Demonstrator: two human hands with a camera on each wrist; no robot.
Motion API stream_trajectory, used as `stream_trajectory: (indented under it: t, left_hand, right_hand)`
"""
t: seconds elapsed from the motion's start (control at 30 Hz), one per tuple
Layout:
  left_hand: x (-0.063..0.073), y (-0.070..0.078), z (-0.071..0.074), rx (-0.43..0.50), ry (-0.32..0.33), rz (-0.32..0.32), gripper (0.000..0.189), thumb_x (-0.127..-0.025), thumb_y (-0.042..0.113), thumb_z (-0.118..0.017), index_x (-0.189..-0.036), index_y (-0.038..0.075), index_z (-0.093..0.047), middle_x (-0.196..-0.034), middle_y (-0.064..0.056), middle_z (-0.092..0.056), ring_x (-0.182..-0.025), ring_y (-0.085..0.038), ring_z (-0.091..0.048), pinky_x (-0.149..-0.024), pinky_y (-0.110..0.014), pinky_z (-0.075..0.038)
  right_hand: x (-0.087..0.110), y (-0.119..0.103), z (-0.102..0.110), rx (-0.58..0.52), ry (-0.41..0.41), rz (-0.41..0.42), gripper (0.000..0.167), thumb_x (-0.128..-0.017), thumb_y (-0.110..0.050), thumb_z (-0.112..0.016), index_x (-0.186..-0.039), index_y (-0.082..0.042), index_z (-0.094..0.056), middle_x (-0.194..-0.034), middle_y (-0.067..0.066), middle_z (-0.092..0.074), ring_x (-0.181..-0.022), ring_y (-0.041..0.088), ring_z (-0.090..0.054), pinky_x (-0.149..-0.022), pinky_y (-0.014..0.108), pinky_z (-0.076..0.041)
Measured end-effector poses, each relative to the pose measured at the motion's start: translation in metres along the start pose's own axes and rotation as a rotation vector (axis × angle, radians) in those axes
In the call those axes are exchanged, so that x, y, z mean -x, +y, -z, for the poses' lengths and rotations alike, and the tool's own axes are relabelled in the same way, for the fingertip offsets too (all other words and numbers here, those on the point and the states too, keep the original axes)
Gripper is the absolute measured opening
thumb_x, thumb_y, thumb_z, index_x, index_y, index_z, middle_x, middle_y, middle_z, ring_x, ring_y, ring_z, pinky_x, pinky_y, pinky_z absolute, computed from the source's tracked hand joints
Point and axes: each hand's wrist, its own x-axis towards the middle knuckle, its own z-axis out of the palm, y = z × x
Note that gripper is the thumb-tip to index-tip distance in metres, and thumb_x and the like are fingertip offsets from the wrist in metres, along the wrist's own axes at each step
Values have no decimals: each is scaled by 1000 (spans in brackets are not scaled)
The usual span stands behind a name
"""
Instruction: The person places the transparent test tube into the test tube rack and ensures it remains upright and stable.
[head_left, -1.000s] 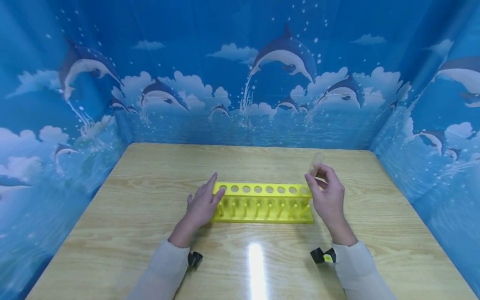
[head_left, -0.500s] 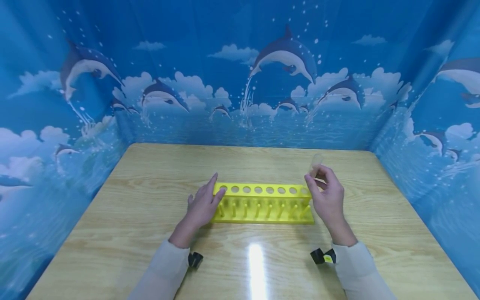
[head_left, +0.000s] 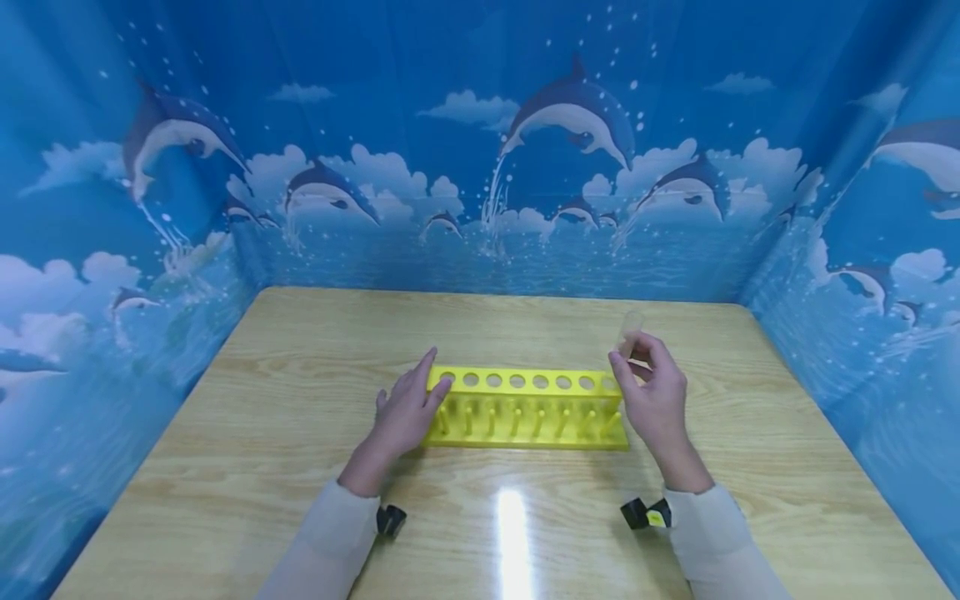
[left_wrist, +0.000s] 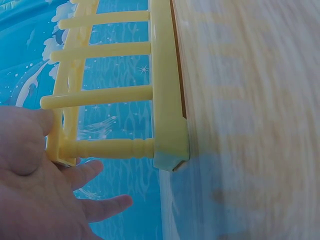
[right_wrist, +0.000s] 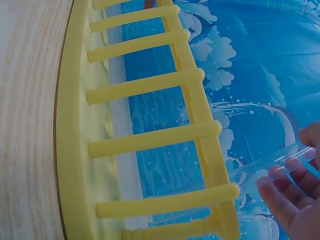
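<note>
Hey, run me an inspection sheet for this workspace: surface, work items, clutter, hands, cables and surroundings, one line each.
Surface: light wood-grain table, with a bright glare streak in front of the rack.
Work items: yellow rack standing on the table, with a row of holes above a row of pegs; clear tube, tilted, at the rack's right end; whether it sits in the end hole is hard to tell.
Clutter: nothing seen.
Hands: left hand holds the rack's left end; right hand pinches the tube.
Cables: nothing seen.
Surroundings: blue dolphin-print backdrop behind the table and along both sides.
</note>
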Motion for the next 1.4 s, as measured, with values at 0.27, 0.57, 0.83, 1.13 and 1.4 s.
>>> stream_trajectory:
  t: [0.27,0.57,0.83,1.13,1.4]
  left_hand:
    - [0,-1,-1,3,4,-5,66,-103,52,-32,-157,18,-16,-155,-13,-34,-142,-38,-27,-106,-74,-6]
    - [0,0,0,-2,7,-8,66,-103,52,-32,-157,18,-16,-155,-13,-33,-142,-38,-27,-106,-75,-6]
    - [1,0,0,-4,8,-10,65,-104,51,-32,-157,17,-16,-155,-13,-34,-142,-37,-28,-106,-75,-7]
    - [1,-1,0,2,3,-16,66,-104,51,-32,-157,17,-16,-155,-13,-34,-142,-37,-28,-106,-75,-7]
    - [0,-1,0,5,-2,-12,66,-103,52,-32,-157,17,-16,-155,-13,-33,-142,-37,-28,-106,-75,-6]
  right_hand:
    - [0,1,0,-2,-14,-14,30,-94,-2,-61,-122,5,-55,-104,12,-61,-99,27,-61,-82,9,-48]
    - [1,2,0,5,-20,-18,29,-94,-1,-61,-121,5,-55,-104,10,-60,-100,29,-61,-82,9,-48]
    - [2,4,-1,9,-26,-17,27,-94,-1,-59,-120,4,-55,-101,11,-60,-99,15,-59,-81,9,-48]
    - [2,6,-2,0,-33,-12,24,-94,0,-58,-118,4,-55,-100,10,-60,-98,7,-57,-80,8,-48]
    - [1,7,-3,-13,-37,-12,23,-95,0,-58,-117,4,-56,-100,10,-60,-97,6,-56,-81,9,-48]
